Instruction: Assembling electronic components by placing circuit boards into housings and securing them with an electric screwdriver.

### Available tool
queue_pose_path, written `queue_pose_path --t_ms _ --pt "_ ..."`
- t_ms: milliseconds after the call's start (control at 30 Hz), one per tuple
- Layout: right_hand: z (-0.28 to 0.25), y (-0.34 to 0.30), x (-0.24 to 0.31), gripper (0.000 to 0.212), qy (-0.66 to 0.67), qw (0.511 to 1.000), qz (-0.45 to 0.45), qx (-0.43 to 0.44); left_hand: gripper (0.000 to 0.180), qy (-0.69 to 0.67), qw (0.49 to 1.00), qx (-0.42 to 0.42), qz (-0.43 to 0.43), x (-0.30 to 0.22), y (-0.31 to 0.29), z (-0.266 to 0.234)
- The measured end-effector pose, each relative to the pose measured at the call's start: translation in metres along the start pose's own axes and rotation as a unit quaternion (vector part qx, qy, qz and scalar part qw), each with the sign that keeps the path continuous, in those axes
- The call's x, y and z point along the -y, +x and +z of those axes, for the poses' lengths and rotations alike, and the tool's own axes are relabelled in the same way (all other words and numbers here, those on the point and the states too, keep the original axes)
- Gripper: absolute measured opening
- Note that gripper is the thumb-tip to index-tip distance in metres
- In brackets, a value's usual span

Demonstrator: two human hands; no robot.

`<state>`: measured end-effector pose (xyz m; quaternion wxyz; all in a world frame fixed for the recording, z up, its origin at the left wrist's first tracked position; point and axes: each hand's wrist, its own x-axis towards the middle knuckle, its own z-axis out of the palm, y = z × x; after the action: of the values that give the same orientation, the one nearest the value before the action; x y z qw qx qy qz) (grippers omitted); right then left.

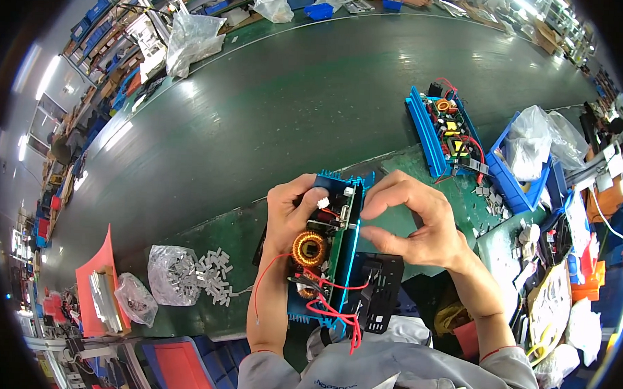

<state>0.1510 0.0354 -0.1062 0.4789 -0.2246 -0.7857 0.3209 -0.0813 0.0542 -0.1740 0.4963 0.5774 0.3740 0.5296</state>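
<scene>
A power supply unit, a blue finned metal housing (pixel 356 264) with a green circuit board inside, is held upright in front of me. My left hand (pixel 292 211) grips its left side, the thumb over the top beside a small white connector (pixel 323 203). A copper-wound ring coil (pixel 309 249) sits on the board, and red wires (pixel 335 308) hang from its near end. My right hand (pixel 420 222) is at the right wall, its thumb and index finger curved with their tips apart near a small grey piece (pixel 352 227). A black slotted plate (pixel 384 286) is next to the housing.
A second blue-housed unit (pixel 437 134) lies at the far right, near a blue bin (pixel 514 177) of clear bags. Small grey metal pieces (pixel 216 275) spill beside a plastic bag (pixel 173 272) on the left. A wide dark green conveyor belt (pixel 273 104) curves beyond the bench.
</scene>
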Motion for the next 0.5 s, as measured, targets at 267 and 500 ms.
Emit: queue_pose_path --t_ms 267,500 --pt "-0.009 0.008 -0.006 0.038 -0.001 0.999 -0.037 0.039 0.020 0.014 1.000 -0.007 0.014 0.005 0.002 0.001" --pt "-0.013 0.012 -0.005 0.038 -0.008 0.998 -0.040 0.050 0.023 0.013 1.000 -0.019 0.008 0.010 0.003 0.000"
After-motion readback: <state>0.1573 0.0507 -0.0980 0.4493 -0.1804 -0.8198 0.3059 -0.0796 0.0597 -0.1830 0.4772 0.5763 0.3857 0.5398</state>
